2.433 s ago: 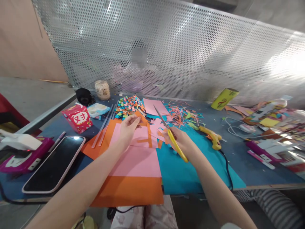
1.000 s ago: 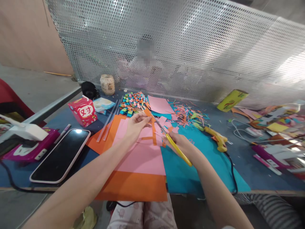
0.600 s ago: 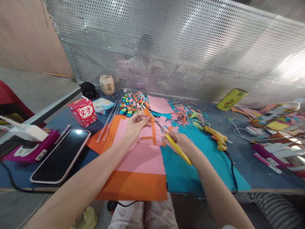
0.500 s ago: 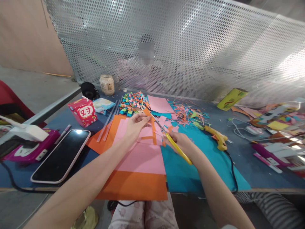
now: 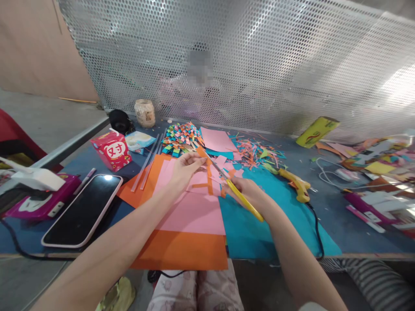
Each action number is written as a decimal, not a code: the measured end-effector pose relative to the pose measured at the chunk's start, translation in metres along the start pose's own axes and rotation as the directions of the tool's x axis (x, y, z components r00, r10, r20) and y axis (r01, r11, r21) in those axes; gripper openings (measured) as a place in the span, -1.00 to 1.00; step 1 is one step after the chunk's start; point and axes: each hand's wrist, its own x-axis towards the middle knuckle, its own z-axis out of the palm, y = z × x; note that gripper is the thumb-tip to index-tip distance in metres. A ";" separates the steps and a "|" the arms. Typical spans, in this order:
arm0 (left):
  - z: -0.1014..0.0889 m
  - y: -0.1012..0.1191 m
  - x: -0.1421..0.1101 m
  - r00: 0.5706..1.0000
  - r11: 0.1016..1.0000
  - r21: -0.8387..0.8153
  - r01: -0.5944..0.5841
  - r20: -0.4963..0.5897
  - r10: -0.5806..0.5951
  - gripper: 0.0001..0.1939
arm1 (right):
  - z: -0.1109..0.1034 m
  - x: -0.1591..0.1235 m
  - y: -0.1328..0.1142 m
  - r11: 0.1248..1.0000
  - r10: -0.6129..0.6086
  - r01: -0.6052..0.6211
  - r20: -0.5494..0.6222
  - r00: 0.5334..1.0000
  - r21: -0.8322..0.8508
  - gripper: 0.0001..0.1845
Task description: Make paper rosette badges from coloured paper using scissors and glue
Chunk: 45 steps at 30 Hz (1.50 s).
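Note:
My left hand pinches a small orange paper strip between thumb and fingers. Yellow-handled scissors are gripped in my right hand, their blades reaching up to the strip's edge. Below the hands lie pink paper sheets over orange paper, with a few cut orange strips on top. Teal paper spreads under my right hand. Beyond my left hand is a heap of small multicoloured paper pieces; thin paper shreds are scattered to its right.
A phone, a red box and clear glue sticks lie on the left. At right are a yellow glue gun with a cord and a yellow-green tube. A perforated metal panel stands behind, a person beyond it.
Both hands stay almost in place, the strip and scissors still held. The scissors' handles look tilted very slightly, and the whole view has shifted a little.

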 end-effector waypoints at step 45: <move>-0.001 0.001 -0.003 0.997 0.993 0.113 0.024 0.074 -0.032 -0.57 | 0.001 -0.004 -0.002 0.989 0.095 -0.092 0.019 0.995 -0.113 -0.63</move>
